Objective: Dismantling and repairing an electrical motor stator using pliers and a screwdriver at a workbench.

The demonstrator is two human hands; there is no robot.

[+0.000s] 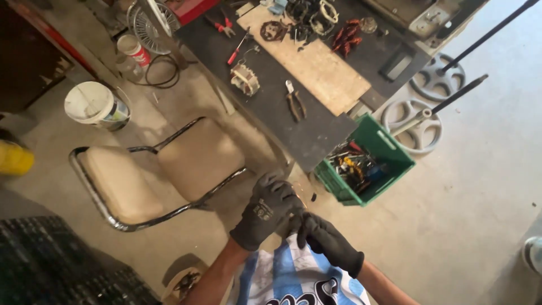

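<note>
Both hands are gloved in dark grey work gloves and pulled in close to the chest, right above a blue and white striped shirt point(293, 271). The left hand point(265, 210) sits on top with its fingers curled down, and the right hand point(328, 242) comes up from below, fingers bent and touching the left one around the fingertips. They're pressed together in a loose clasp. Can't tell if there's anything small pinched in between, it's all hidden by the gloves.

Around them: a tan padded chair point(164, 169) with a black tube frame lies just left of the hands on the concrete floor. A green crate point(389, 155) full of tools and bits sits right of and above the hands, tucked against the end of the dark surface point(316, 133). On that surface there's a wooden board point(322, 68), pliers point(294, 101), a red-handled screwdriver point(237, 49), a copper-wound motor stator point(245, 78) and red pliers point(224, 24) further back. Off to the left a white bucket point(96, 104) stands on the floor, and two grey wheel-shaped stand bases point(420, 116) with black poles sit past the crate.
</note>
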